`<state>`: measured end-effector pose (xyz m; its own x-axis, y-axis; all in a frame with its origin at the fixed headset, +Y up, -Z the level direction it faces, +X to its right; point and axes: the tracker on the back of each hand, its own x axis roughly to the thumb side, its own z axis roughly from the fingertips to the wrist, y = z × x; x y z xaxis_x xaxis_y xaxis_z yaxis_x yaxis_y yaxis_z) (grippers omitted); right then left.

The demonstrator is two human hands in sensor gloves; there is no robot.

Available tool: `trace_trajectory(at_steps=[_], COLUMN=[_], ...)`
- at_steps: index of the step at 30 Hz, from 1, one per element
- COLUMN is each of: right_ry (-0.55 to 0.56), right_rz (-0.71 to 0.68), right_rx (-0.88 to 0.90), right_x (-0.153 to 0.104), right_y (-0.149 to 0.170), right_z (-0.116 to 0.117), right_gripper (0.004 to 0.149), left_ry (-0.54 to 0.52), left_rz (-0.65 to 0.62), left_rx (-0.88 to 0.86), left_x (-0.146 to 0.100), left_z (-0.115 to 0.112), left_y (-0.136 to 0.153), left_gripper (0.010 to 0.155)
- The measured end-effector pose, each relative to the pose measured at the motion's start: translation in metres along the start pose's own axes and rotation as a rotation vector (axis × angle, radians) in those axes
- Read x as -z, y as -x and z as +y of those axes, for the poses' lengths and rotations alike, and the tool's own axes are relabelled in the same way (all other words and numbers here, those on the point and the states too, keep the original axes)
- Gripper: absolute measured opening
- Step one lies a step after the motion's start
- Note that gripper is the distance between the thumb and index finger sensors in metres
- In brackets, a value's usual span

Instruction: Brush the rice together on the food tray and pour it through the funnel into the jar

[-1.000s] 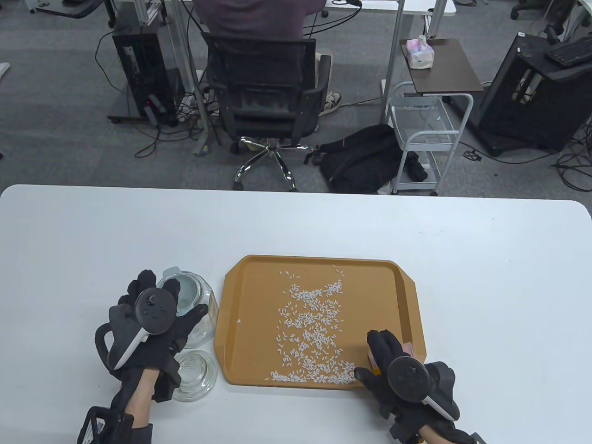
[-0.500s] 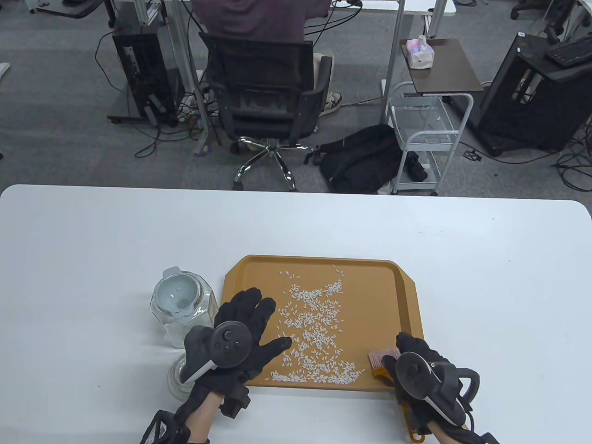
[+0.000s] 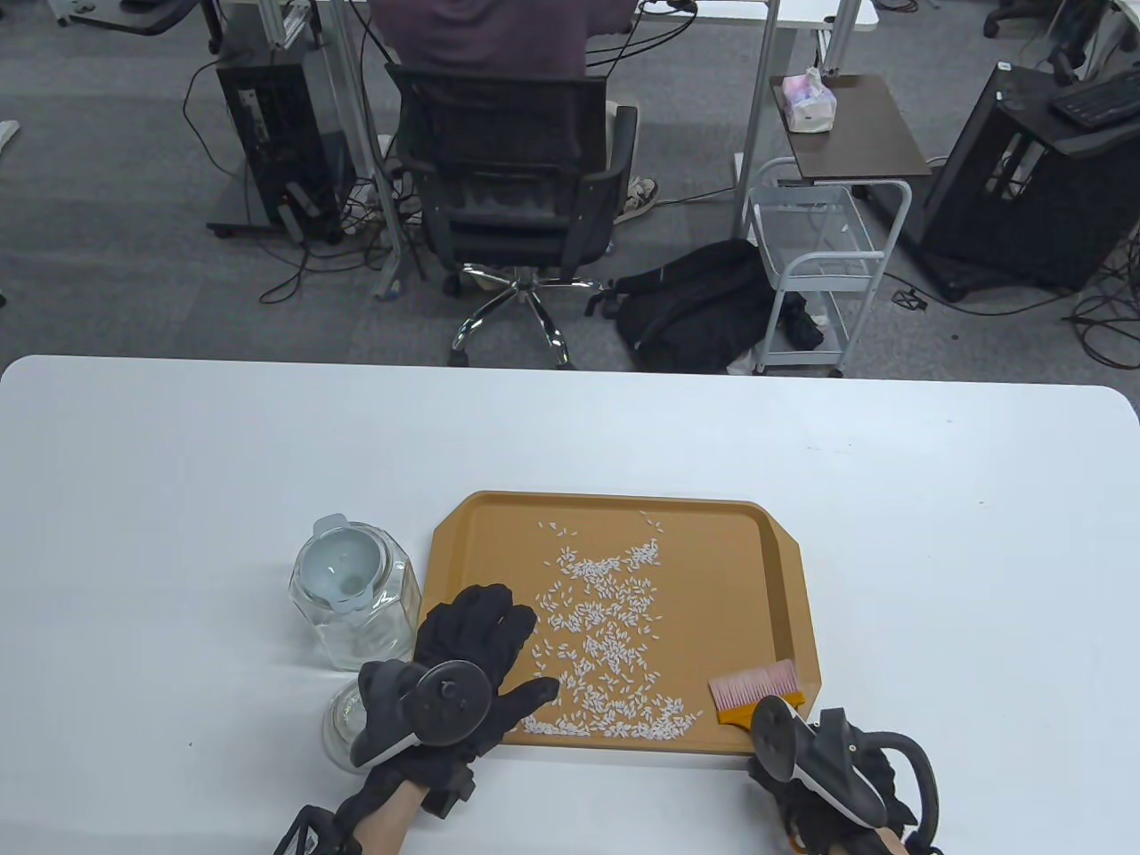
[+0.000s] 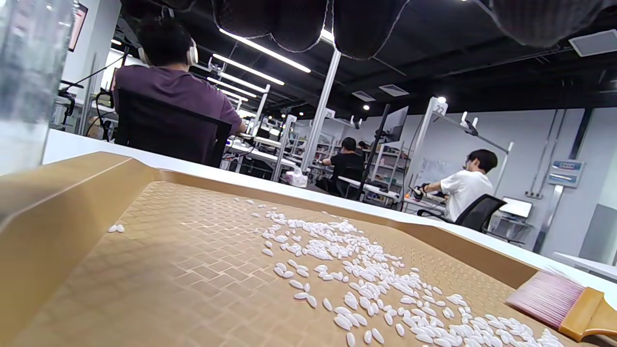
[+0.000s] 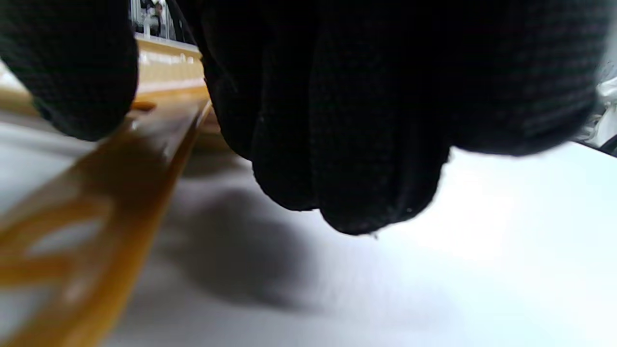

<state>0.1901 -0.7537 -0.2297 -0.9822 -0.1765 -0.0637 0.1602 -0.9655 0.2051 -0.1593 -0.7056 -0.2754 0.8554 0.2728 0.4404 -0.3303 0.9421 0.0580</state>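
White rice [image 3: 606, 641] lies scattered over the middle of the orange tray [image 3: 623, 500], thickest along its near edge. My left hand [image 3: 494, 646] rests flat on the tray's near left corner with fingers spread. Its fingertips [image 4: 299, 24] hang above the rice [image 4: 366, 284] in the left wrist view. A brush [image 3: 757, 690] with pink bristles lies at the tray's near right corner. My right hand [image 3: 828, 788] grips its amber handle [image 5: 106, 193] just off the tray. The glass jar [image 3: 356, 619] with a pale funnel [image 3: 338, 565] in its mouth stands left of the tray.
The jar's glass lid [image 3: 341, 726] lies on the table near my left wrist. Beyond the table's far edge a person sits in a black office chair [image 3: 517, 178], with a black backpack [image 3: 695, 307] and a white cart [image 3: 815, 267] on the floor.
My left hand left the jar and moved right onto the tray's near left corner. My right hand drew back toward me with the brush, uncovering the bristles.
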Motion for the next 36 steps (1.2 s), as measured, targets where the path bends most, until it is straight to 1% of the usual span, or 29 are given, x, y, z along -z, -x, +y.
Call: trace_trajectory(at_steps=[2, 4, 6, 10, 13, 16, 19, 23, 28, 29, 33, 34, 36], right_ry=[-0.036, -0.009, -0.022, 0.004, 0.010, 0.047, 0.061, 0.094, 0.154, 0.155, 0.085, 0.092, 0.120], right_rz=[-0.015, -0.018, -0.018, -0.030, -0.051, -0.088, -0.136, -0.192, -0.224, -0.229, -0.217, -0.211, -0.206], right_rx=[0.009, 0.001, 0.012, 0.035, 0.084, 0.118, 0.151, 0.183, 0.280, 0.302, 0.553, 0.580, 0.579], right_x=[0.000, -0.001, -0.001, -0.002, -0.002, -0.004, -0.006, -0.008, -0.008, -0.006, 0.004, 0.007, 0.010], right_y=[-0.002, -0.001, 0.001, 0.005, 0.007, 0.007, 0.005, 0.000, -0.001, -0.001, 0.002, 0.003, 0.002], right_z=[0.006, 0.006, 0.007, 0.009, 0.011, 0.009, 0.005, -0.001, -0.013, -0.016, -0.025, -0.028, -0.034], right_gripper=[0.066, 0.063, 0.062, 0.058, 0.054, 0.050, 0.044, 0.042, 0.043, 0.044, 0.046, 0.047, 0.047], left_ry=[-0.006, -0.004, 0.002, 0.023, 0.037, 0.046, 0.057, 0.054, 0.052, 0.052, 0.037, 0.032, 0.025], left_rz=[0.008, 0.015, 0.020, 0.024, 0.025, 0.028, 0.034, 0.045, 0.054, 0.053, 0.053, 0.055, 0.059], left_rx=[-0.011, -0.024, -0.029, -0.029, -0.031, -0.037, -0.049, -0.064, -0.085, -0.087, -0.105, -0.109, -0.114], left_x=[-0.001, -0.001, -0.002, -0.001, -0.001, 0.000, 0.000, -0.001, -0.001, -0.001, -0.002, -0.003, -0.003], left_z=[0.001, 0.000, -0.001, -0.006, -0.009, -0.010, -0.011, -0.011, -0.010, -0.010, -0.009, -0.008, -0.007], left_y=[0.003, 0.005, 0.006, 0.006, 0.006, 0.006, 0.007, 0.010, 0.012, 0.012, 0.014, 0.015, 0.016], left_gripper=[0.079, 0.079, 0.079, 0.079, 0.078, 0.078, 0.078, 0.077, 0.077, 0.076, 0.076, 0.076, 0.075])
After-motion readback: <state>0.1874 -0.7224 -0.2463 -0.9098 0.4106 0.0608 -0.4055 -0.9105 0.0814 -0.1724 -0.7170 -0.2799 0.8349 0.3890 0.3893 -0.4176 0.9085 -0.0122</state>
